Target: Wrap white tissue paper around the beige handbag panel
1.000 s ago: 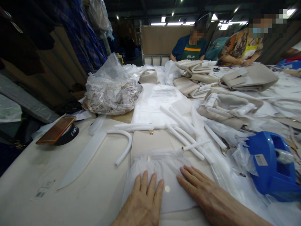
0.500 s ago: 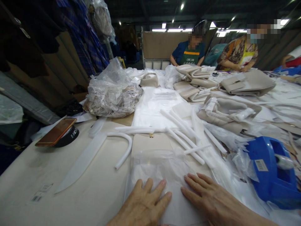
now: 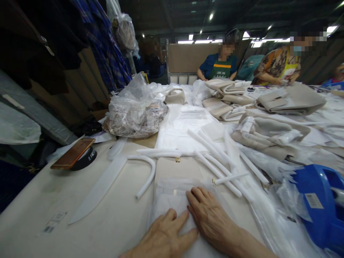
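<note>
Both hands pressed flat on a white wrap at the table's near edge.

The left hand [image 3: 163, 238] is laid palm down, fingers spread open, on the wrap [image 3: 172, 200]; nothing is gripped. The right hand [image 3: 208, 215] is also flat and open, fingers together and pointed to 11 o'clock, its fingertips beside the left fingers. The right forearm comes in from 4 o'clock. The wrap covers the near part of a beige bag [image 3: 178, 168], which lies at 12 o'clock from the hands. A curved white tube [image 3: 146, 172] is seen at 10 o'clock, straight tubes [image 3: 215, 157] at 1 o'clock, a blue tape dispenser [image 3: 322, 211] at 3 o'clock. A phone [image 3: 72, 153] rests far at 10 o'clock.
</note>
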`<state>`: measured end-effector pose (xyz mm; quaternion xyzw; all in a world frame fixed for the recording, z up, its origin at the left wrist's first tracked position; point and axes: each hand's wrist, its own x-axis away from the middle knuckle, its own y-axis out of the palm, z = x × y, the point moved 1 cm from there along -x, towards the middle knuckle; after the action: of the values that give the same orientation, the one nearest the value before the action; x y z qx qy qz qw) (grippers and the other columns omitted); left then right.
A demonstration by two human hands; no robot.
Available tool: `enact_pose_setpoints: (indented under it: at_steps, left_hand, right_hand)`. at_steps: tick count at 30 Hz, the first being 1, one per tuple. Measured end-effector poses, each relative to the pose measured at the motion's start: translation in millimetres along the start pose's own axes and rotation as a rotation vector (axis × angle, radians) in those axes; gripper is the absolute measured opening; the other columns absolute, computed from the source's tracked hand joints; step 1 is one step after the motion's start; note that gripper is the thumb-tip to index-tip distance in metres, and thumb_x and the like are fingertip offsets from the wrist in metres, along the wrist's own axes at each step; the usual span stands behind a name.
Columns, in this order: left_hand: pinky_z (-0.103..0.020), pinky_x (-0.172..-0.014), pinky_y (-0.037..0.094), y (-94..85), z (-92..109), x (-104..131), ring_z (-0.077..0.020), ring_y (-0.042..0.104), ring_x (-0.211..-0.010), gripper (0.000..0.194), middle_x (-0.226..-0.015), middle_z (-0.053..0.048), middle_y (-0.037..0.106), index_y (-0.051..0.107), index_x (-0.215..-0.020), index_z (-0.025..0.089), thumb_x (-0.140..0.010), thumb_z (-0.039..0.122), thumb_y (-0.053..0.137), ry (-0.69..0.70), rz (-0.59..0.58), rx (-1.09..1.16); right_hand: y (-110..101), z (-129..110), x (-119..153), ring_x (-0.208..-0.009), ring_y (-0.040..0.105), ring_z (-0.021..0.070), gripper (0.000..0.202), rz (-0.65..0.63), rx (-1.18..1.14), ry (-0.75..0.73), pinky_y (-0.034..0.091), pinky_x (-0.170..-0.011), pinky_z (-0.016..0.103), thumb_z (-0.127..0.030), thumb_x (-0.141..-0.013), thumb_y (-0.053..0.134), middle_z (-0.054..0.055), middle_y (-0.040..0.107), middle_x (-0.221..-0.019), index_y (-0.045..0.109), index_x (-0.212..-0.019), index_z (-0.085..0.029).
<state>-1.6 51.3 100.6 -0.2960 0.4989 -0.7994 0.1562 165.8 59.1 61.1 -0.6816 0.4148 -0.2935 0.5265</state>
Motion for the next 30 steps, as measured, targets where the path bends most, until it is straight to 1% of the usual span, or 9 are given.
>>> enact_pose_setpoints:
  at_steps: [1,3,6,10,13,16,20,24,30]
  left_hand:
    - [-0.038,-0.087,0.048,-7.1,-3.6,-1.1,-0.0254,0.055,-0.101,0.029,-0.124,-0.009,0.055,0.053,-0.121,0.024,-0.092,0.027,0.048,-0.041,0.013,0.086]
    - [-0.035,-0.096,0.042,-19.2,-12.2,-6.1,-0.0219,0.052,-0.106,0.02,-0.115,-0.007,0.059,0.058,-0.109,0.018,-0.091,0.022,0.051,-0.152,0.101,0.211]
    - [-0.04,-0.097,0.038,-23.9,-21.5,-17.4,-0.0229,0.049,-0.107,0.013,-0.109,-0.006,0.058,0.059,-0.1,0.016,-0.088,0.02,0.054,-0.232,0.194,0.181]
    - [-0.044,-0.092,0.039,-16.3,-22.8,-24.3,-0.0261,0.047,-0.106,0.017,-0.111,-0.008,0.054,0.058,-0.102,0.018,-0.087,0.025,0.056,-0.279,0.156,0.132]
    - [-0.045,-0.09,0.04,-16.1,-22.8,-20.8,-0.0289,0.046,-0.108,0.024,-0.111,-0.009,0.052,0.058,-0.106,0.02,-0.085,0.031,0.057,-0.324,0.131,0.118]
    - [-0.045,-0.089,0.041,-20.1,-26.7,-18.5,-0.0285,0.049,-0.104,0.028,-0.108,-0.009,0.053,0.058,-0.106,0.022,-0.083,0.036,0.059,-0.3,0.136,0.096]
    - [-0.042,-0.091,0.041,-25.1,-35.5,-22.6,-0.0269,0.052,-0.101,0.035,-0.105,-0.007,0.055,0.057,-0.107,0.021,-0.078,0.041,0.063,-0.278,0.125,0.148]
    - [-0.038,-0.089,0.042,-27.6,-42.2,-28.5,-0.0255,0.056,-0.099,0.045,-0.102,-0.005,0.059,0.058,-0.106,0.021,-0.069,0.041,0.071,-0.286,0.119,0.248]
    - [-0.036,-0.077,0.046,-26.5,-51.8,-34.7,-0.027,0.061,-0.09,0.053,-0.099,-0.004,0.064,0.059,-0.103,0.023,-0.061,0.05,0.076,-0.298,0.082,0.283]
  right_hand:
    - [1.5,0.8,1.2,-0.103,0.047,0.0275,0.031,-0.001,-0.023,0.0,0.041,-0.09,0.046,-0.013,-0.092,0.036,0.014,0.054,-0.114,0.05,-0.12,-0.012]
    - [-0.8,0.7,2.0,-0.099,0.047,0.0255,0.026,-0.01,-0.073,0.013,0.041,-0.088,0.043,-0.014,-0.093,0.036,0.011,0.054,-0.108,0.053,-0.113,-0.015]
    - [-7.2,-1.4,-0.2,-0.096,0.046,0.0247,0.022,0.005,-0.12,0.039,0.041,-0.087,0.042,-0.016,-0.093,0.036,0.01,0.054,-0.104,0.055,-0.105,-0.016]
    - [-9.4,-3.0,-3.3,-0.092,0.046,0.024,0.015,0.019,-0.148,0.086,0.04,-0.085,0.042,-0.017,-0.092,0.041,0.009,0.053,-0.098,0.055,-0.098,-0.017]
    - [-7.9,-3.3,-3.5,-0.09,0.048,0.0255,0.011,0.017,-0.099,0.14,0.04,-0.082,0.043,-0.025,-0.09,0.047,0.008,0.054,-0.096,0.055,-0.094,-0.018]
    - [-6.7,-3.4,-2.5,-0.089,0.05,0.0272,0.017,0.039,-0.006,0.171,0.039,-0.082,0.044,-0.035,-0.089,0.051,0.008,0.056,-0.094,0.055,-0.095,-0.019]
    - [-7.3,-1.6,-4.3,-0.093,0.054,0.0285,0.028,0.061,0.061,0.202,0.037,-0.089,0.048,-0.044,-0.086,0.054,0.009,0.059,-0.094,0.054,-0.095,-0.018]
    - [-12.3,1.3,-11.4,-0.094,0.056,0.0292,0.035,-0.015,-0.023,0.247,0.037,-0.09,0.048,-0.05,-0.085,0.053,0.01,0.061,-0.094,0.054,-0.095,-0.016]
    - [-23.1,6.5,-19.6,-0.092,0.059,0.0288,0.04,-0.089,-0.153,0.287,0.035,-0.09,0.048,-0.054,-0.082,0.055,0.01,0.065,-0.093,0.058,-0.092,-0.016]
